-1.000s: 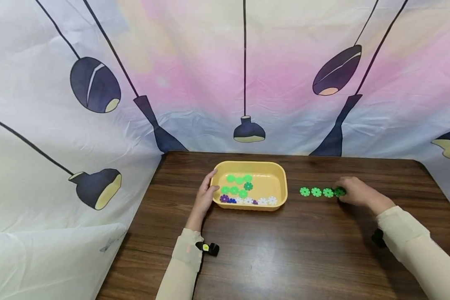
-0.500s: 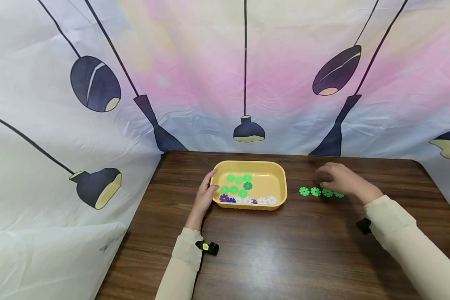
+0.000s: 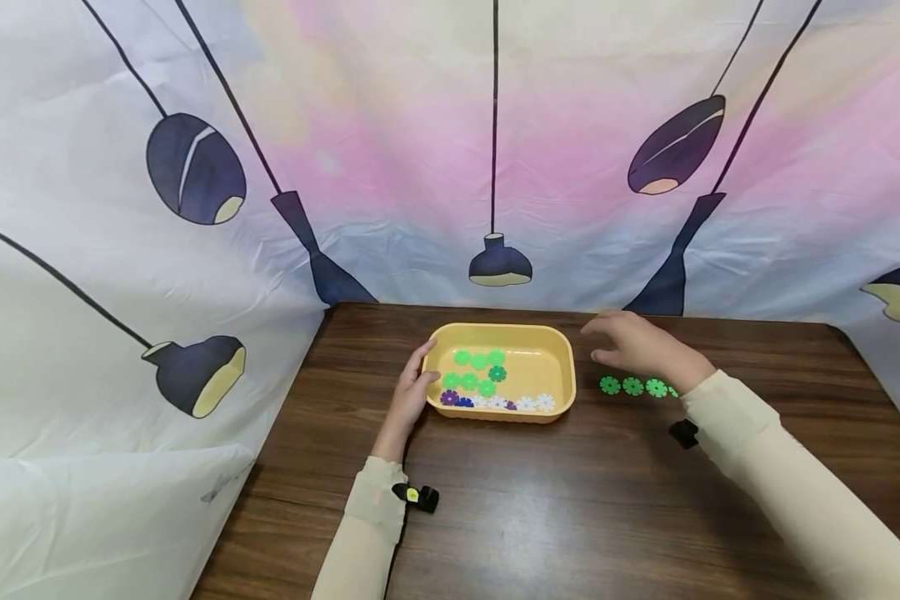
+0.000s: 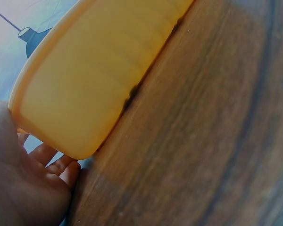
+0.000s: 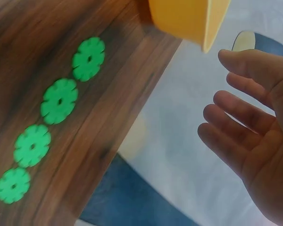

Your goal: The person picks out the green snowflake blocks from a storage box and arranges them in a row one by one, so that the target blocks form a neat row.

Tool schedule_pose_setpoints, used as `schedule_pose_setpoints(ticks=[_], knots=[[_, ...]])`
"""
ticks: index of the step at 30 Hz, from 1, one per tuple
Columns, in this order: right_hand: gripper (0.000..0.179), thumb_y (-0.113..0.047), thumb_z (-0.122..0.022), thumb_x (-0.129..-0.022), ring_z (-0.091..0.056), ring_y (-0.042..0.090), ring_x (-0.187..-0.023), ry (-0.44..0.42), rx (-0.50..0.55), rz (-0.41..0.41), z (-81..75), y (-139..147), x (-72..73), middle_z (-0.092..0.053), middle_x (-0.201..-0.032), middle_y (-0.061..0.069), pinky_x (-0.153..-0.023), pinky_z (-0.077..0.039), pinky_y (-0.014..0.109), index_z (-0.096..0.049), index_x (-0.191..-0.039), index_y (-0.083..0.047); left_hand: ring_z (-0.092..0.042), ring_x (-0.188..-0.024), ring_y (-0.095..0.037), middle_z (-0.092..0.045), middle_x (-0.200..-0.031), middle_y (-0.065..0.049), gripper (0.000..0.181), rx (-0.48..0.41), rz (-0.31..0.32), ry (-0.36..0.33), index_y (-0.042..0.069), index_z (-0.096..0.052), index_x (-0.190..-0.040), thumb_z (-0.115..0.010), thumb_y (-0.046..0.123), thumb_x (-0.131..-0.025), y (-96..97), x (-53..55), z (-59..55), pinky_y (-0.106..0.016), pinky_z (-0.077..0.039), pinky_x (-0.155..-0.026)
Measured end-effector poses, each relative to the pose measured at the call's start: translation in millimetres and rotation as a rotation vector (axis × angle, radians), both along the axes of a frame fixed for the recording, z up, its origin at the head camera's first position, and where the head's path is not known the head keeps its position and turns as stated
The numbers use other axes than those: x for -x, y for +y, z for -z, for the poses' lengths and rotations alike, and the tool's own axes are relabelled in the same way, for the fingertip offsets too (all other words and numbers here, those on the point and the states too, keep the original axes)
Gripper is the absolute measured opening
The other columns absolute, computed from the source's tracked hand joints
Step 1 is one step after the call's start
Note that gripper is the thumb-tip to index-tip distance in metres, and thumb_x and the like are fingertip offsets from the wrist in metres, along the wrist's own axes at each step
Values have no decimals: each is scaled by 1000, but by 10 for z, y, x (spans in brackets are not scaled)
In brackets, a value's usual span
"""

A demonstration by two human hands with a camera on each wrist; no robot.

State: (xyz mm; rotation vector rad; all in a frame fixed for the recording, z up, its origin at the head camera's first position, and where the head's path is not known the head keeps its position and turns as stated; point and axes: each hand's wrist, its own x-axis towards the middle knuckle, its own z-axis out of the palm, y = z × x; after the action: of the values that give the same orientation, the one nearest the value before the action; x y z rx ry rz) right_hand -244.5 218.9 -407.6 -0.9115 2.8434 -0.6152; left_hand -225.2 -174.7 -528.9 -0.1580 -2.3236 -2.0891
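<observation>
My left hand (image 3: 407,398) grips the left end of a yellow plastic tray (image 3: 532,365), its thumb over the rim; the left wrist view shows fingers against the tray's outer wall (image 4: 80,84). Inside lie several light green snowflake discs (image 3: 468,381), a dark green disc (image 3: 497,373), and white discs (image 3: 544,402), purple ones (image 3: 448,397) and a blue one (image 3: 464,402) along the near side. My right hand (image 3: 641,346) hovers right of the tray, fingers loosely bent around nothing. Below it, a row of several green discs (image 5: 59,101) lies on the table.
The dark wood table (image 3: 525,500) ends at a patterned cloth backdrop (image 3: 405,167) behind the tray. More pale cloth (image 3: 105,517) hangs along the left side. A small black camera (image 3: 426,498) sits at the left wrist.
My right hand has let go of the dark disc at the row's right end and moved left, over the row, toward the tray. The left hand and tray have stayed put.
</observation>
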Motion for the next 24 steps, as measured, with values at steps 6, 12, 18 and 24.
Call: schedule_pose_setpoints(ticks=[6,12,18,24], knots=[[35,-6,-77,-94,-65,41,-118,41,15,-49,-6,-239,63,-69,-126,20,-97,-53,56,-72,-127,3,-22,-159,-33,-31,-171,-15,60,7,6,4,7,-44,-160,-51,-2,-101,-1,-4,10,-55,-26,-124],[39,-9,-75,-95,-67,37,-113,22,-4,-71,37,-523,113,-68,-129,20,-95,-54,53,-70,-131,3,-22,-159,-33,-32,-170,-14,60,9,1,3,8,-44,-160,-50,-2,-101,-9,-10,0,-55,-25,-124],[38,-7,-75,-95,-65,38,-117,-2,-9,-125,154,-764,134,-67,-127,20,-98,-53,53,-70,-130,5,-22,-159,-33,-31,-170,-15,61,1,5,6,6,-44,-160,-50,-4,-101,-14,-9,-7,-55,-25,-125],[34,-5,-76,-94,-65,38,-120,-2,-49,-178,328,-982,154,-70,-126,20,-102,-53,50,-72,-126,5,-23,-159,-33,-32,-170,-14,60,7,-4,-6,8,-44,-160,-50,-3,-101,2,-10,-19,-55,-27,-123]])
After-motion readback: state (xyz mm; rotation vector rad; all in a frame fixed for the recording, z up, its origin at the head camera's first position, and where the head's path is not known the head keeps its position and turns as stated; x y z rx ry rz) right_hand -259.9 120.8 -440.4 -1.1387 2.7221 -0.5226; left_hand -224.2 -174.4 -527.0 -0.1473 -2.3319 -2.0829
